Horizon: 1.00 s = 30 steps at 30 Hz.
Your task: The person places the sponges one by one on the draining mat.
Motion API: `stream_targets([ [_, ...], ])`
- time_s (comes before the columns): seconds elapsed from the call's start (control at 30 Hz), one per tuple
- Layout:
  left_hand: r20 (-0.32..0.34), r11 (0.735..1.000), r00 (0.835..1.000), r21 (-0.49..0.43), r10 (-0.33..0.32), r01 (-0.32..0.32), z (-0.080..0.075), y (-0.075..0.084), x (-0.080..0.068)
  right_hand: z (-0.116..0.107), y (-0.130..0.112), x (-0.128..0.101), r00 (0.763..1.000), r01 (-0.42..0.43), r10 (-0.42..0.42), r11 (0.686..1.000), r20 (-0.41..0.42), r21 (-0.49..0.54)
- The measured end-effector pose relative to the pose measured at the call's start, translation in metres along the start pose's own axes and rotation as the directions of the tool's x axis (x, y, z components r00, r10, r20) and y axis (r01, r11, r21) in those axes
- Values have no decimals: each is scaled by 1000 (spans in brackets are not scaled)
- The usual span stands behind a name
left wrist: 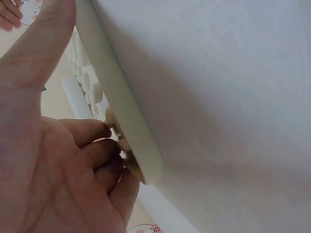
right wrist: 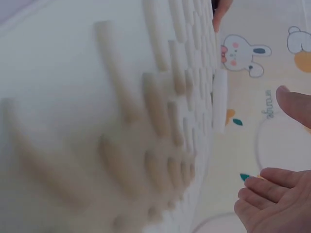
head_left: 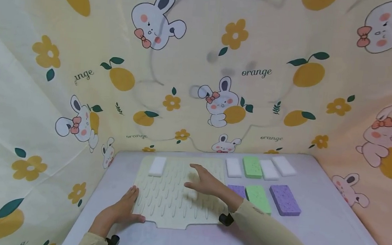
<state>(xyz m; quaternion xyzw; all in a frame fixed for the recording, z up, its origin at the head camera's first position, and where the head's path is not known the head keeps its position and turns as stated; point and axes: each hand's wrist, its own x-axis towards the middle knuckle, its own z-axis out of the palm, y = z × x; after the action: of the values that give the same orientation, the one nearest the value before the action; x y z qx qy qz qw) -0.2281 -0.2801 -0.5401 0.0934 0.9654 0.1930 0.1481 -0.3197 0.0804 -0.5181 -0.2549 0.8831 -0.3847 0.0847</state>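
a cream ribbed drying mat (head_left: pixel 173 197) lies flat on the pale worktop (head_left: pixel 329 223), at its left-middle, with a white sponge (head_left: pixel 157 166) resting on its far left corner. the left hand (head_left: pixel 123 208) is at the mat's near left corner; the left wrist view shows its fingers (left wrist: pixel 92 131) curled against the mat's rim with the thumb stretched along the edge, so it grips that corner, though the fingertips are partly lost behind the rim. the right hand (head_left: pixel 207 182) hovers over the mat's right half with fingers spread and relaxed, holding nothing; whether the palm touches the ribs cannot be told, and the right wrist view shows only blurred ribs and a few fingertips (right wrist: pixel 265 194) off the surface. just right of the mat sit more sponges: a far row of white (head_left: pixel 233 167), green (head_left: pixel 252 167), white (head_left: pixel 269 169) and white (head_left: pixel 283 166), and a near row where a purple sponge (head_left: pixel 236 190) is mostly hidden by the right forearm, beside a green one (head_left: pixel 258 198) and a full purple one (head_left: pixel 284 199). a rabbit-and-orange printed cloth (head_left: pixel 254 73) walls in the worktop on three sides.
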Motion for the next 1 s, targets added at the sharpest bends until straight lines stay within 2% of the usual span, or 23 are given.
stream_targets([
  [0.33,1,1000,1000,-11,0,0,1,-4,0,-18,12,-28,998,-24,23,1000,-59,-18],
  [0.7,-17,999,1000,-29,15,-16,3,-3,-3,-39,27,-63,992,-47,49,999,-115,24],
  [1.0,-32,999,999,-31,21,-22,5,-6,-3,-53,43,-88,981,-116,114,993,-159,-6],
])
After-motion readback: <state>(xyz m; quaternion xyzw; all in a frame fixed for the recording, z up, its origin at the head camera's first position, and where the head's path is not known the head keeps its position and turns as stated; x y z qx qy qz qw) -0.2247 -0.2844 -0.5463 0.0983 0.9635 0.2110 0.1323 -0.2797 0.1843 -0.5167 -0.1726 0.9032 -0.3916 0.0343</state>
